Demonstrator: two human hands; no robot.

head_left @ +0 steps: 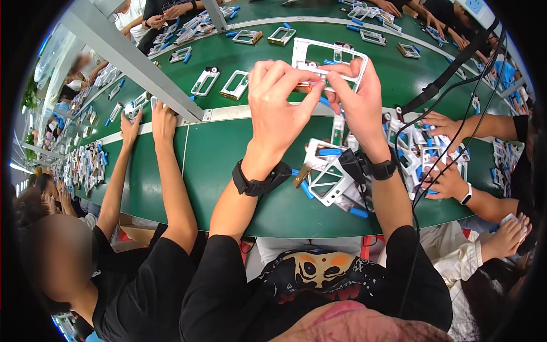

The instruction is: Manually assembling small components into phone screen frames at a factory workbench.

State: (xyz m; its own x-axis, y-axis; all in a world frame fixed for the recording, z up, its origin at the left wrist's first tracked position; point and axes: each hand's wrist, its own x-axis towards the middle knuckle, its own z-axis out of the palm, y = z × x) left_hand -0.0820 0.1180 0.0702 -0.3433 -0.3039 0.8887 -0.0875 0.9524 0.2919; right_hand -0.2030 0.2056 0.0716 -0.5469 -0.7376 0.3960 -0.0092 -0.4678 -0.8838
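Over the green work table, a white rectangular plastic frame is held up with a blue cylinder and small inner parts in it. My right hand is closed on the frame's right side, its thumb reaching inside. My left hand is closed at the frame's lower left, thumb and fingertips pinched on the same unit. A small orange-brown part shows by the left fingertips, mostly hidden. Below my right wrist lies a loose pile of similar white frames with blue cylinders.
A metal post slants down at the left. Several frames, such as one white frame, lie on the green belt ahead. Black cables hang at the right. Co-workers' hands work on both sides.
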